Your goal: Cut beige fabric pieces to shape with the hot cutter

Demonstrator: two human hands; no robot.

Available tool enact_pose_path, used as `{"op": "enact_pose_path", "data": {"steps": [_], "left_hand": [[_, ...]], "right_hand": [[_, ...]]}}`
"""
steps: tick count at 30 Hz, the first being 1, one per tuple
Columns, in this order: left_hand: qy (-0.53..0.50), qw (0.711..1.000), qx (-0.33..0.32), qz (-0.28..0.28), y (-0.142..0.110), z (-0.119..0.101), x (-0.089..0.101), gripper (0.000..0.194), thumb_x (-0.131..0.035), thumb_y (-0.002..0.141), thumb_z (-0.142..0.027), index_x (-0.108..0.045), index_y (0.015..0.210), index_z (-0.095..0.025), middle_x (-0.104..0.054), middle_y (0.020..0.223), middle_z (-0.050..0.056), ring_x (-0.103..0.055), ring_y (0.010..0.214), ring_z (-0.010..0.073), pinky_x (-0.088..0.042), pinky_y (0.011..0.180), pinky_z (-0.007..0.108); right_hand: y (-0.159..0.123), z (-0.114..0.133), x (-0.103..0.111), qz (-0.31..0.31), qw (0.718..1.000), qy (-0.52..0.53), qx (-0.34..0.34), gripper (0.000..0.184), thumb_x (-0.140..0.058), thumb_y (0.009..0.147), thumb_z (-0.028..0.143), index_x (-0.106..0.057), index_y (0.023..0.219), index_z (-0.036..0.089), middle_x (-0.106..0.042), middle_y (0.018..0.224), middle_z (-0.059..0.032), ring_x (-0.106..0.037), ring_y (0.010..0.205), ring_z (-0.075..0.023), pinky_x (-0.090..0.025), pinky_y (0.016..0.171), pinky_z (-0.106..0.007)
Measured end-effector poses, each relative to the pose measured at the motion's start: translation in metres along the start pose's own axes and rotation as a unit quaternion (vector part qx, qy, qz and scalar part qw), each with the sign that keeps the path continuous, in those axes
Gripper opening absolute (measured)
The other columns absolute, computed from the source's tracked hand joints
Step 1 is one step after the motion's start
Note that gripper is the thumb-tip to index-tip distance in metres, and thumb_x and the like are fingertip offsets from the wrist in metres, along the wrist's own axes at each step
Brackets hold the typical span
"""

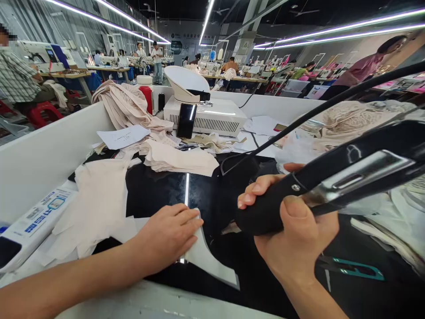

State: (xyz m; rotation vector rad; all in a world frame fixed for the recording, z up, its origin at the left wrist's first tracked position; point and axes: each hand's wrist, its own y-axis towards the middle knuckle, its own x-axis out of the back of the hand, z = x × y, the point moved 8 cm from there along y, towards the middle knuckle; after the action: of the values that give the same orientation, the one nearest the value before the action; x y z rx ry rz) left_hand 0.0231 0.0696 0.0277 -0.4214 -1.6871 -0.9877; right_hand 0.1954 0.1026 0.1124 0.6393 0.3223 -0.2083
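Note:
My left hand (172,235) lies flat, palm down, its fingers pressing on a curved white cut fabric piece (212,261) near the front edge of the black work surface (146,190). Part of that piece is hidden under the hand. To the right, my right hand (295,239) is wrapped round a thick black corded hand tool (335,173) with a shiny metal lever on its side. The tool is held above the surface, tilted, its rounded black end toward the middle; its exact kind is unclear. Teal-handled thread snips (361,268) lie beside my right wrist.
Stacked cream fabric pieces (182,159) and a cream pile (96,199) lie left and behind. A phone (186,120) leans against a vented white box (219,117) with a white visor (187,82) on top. A black cable (299,119) crosses the right side. Several people sit at distant machines.

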Motion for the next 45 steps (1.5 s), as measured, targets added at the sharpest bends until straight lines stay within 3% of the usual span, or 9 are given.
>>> {"op": "enact_pose_path", "data": {"steps": [3, 6, 11, 16, 20, 27, 45], "left_hand": [[0.026, 0.999, 0.025, 0.003, 0.0, 0.014, 0.002, 0.03, -0.057, 0.114, -0.031, -0.068, 0.138, -0.017, -0.074, 0.141, 0.009, -0.068, 0.126, 0.0255, -0.057, 0.102, 0.039], [0.049, 0.998, 0.02, -0.016, 0.0, 0.012, 0.008, 0.032, -0.056, 0.115, -0.032, -0.066, 0.14, -0.015, -0.072, 0.144, 0.011, -0.065, 0.133, 0.0287, -0.054, 0.11, 0.044], [-0.026, 0.994, -0.072, -0.078, 0.0, -0.029, 0.019, 0.024, -0.049, 0.117, -0.026, -0.069, 0.126, -0.016, -0.077, 0.127, 0.006, -0.068, 0.122, 0.0205, -0.05, 0.115, 0.035], [-0.053, 0.99, -0.12, -0.057, -0.003, -0.053, 0.01, 0.024, -0.06, 0.114, -0.035, -0.068, 0.129, -0.017, -0.075, 0.12, 0.004, -0.068, 0.114, 0.0182, -0.048, 0.118, 0.032], [-0.04, 0.993, -0.112, -0.015, -0.003, -0.051, -0.001, 0.031, -0.066, 0.111, -0.041, -0.067, 0.131, -0.017, -0.073, 0.12, 0.005, -0.067, 0.114, 0.0193, -0.048, 0.121, 0.035], [-0.052, 0.994, -0.097, 0.007, -0.002, -0.045, -0.002, 0.03, -0.063, 0.113, -0.04, -0.068, 0.13, -0.016, -0.073, 0.119, 0.007, -0.069, 0.111, 0.0207, -0.049, 0.117, 0.035], [-0.058, 0.994, -0.096, -0.004, -0.004, -0.041, -0.002, 0.029, -0.059, 0.115, -0.037, -0.067, 0.131, -0.015, -0.077, 0.118, 0.005, -0.07, 0.106, 0.0213, -0.051, 0.112, 0.037]], "right_hand": [[-0.004, 0.007, 0.008, -0.004, 1.0, -0.01, -0.016, 0.046, -0.098, 0.077, 0.048, -0.071, 0.108, 0.029, -0.07, 0.074, 0.0044, -0.066, 0.055, -0.018, -0.059, 0.049, -0.032], [-0.01, 0.012, 0.014, 0.0, 0.999, -0.021, -0.03, 0.046, -0.099, 0.075, 0.049, -0.072, 0.107, 0.03, -0.07, 0.074, 0.0042, -0.067, 0.055, -0.0186, -0.059, 0.048, -0.033], [-0.017, 0.018, 0.018, -0.002, 1.0, -0.001, -0.028, 0.046, -0.1, 0.075, 0.046, -0.074, 0.109, 0.029, -0.071, 0.075, 0.0033, -0.067, 0.056, -0.018, -0.06, 0.048, -0.031], [-0.022, 0.016, 0.018, 0.009, 1.0, 0.004, -0.02, 0.043, -0.098, 0.078, 0.046, -0.074, 0.109, 0.029, -0.071, 0.075, 0.0034, -0.067, 0.057, -0.0171, -0.06, 0.049, -0.03], [-0.025, 0.012, 0.019, 0.013, 1.0, -0.002, -0.011, 0.04, -0.095, 0.083, 0.044, -0.073, 0.113, 0.029, -0.071, 0.077, 0.0019, -0.067, 0.058, -0.0186, -0.061, 0.049, -0.032], [-0.026, 0.01, 0.019, 0.018, 1.0, -0.013, -0.002, 0.042, -0.094, 0.084, 0.047, -0.071, 0.115, 0.03, -0.071, 0.079, 0.0025, -0.068, 0.058, -0.0185, -0.06, 0.049, -0.032], [-0.025, 0.012, 0.017, 0.009, 1.0, 0.009, -0.011, 0.04, -0.092, 0.085, 0.048, -0.07, 0.114, 0.029, -0.068, 0.077, 0.0028, -0.066, 0.057, -0.018, -0.058, 0.047, -0.031]]}}
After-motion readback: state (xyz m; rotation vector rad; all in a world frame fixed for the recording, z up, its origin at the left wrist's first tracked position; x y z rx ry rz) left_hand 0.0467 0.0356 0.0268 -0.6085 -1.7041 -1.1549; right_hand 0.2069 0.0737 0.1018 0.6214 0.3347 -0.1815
